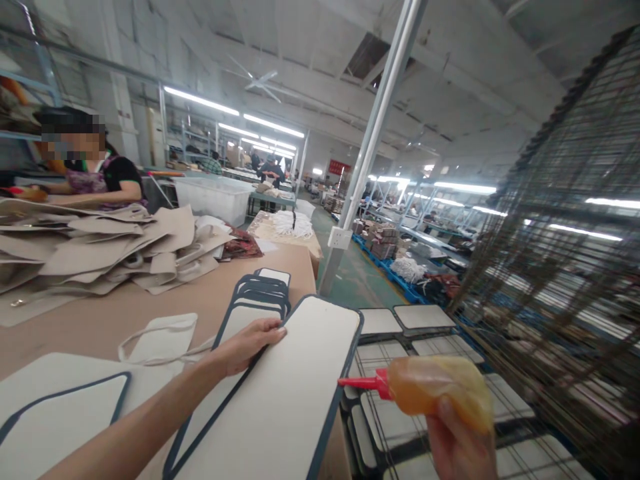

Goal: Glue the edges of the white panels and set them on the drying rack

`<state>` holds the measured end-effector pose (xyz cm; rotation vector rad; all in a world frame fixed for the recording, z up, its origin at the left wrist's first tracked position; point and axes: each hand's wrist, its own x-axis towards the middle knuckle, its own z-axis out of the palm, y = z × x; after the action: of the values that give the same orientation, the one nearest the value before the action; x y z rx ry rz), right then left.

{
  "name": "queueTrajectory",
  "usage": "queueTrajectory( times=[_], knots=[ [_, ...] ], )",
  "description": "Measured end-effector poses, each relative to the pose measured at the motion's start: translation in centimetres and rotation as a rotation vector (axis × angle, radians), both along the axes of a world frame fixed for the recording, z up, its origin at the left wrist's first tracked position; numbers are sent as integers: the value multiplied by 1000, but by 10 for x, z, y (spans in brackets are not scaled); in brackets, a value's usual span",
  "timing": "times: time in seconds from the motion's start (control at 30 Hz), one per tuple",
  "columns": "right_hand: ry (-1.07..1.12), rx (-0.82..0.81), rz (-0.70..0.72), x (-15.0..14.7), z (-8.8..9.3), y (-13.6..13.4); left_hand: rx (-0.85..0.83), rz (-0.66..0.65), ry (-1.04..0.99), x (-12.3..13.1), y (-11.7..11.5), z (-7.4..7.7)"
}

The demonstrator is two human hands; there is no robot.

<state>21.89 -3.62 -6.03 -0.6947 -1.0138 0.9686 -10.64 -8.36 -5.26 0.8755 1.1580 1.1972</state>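
My left hand (253,343) grips the edge of a white panel with a dark blue border (295,373), thumb on its face. The panel is tilted, and its far right corner reaches past the table edge. My right hand (463,443) is wrapped round a squeeze bottle (435,387) of amber liquid, held sideways. Its red nozzle (357,383) points left, with the tip at the panel's right border; whether it touches I cannot tell. Behind my left hand lie several more blue-edged panels (257,300), overlapping in a row on the table.
The brown table (210,300) carries beige pieces (110,247) heaped at the left and a white strap (165,327). On the right stands a wire rack (565,200) over panels (425,317) laid on a mesh. A metal post (370,133) rises beyond the table. A co-worker (100,173) sits at the left.
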Motion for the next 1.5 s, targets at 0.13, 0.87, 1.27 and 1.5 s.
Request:
queueTrajectory(
  times=[0.13,0.87,1.27,1.5],
  knots=[
    [74,-55,23,-5,4,-2,-18,12,58,-2,-1,-5],
    [64,-157,47,-9,1,-27,-44,121,54,-4,2,-3],
    [67,-179,1,-15,5,-41,-53,108,21,-9,25,-7],
    [42,-242,18,-14,23,-57,-47,105,38,-5,36,5]
  ],
)
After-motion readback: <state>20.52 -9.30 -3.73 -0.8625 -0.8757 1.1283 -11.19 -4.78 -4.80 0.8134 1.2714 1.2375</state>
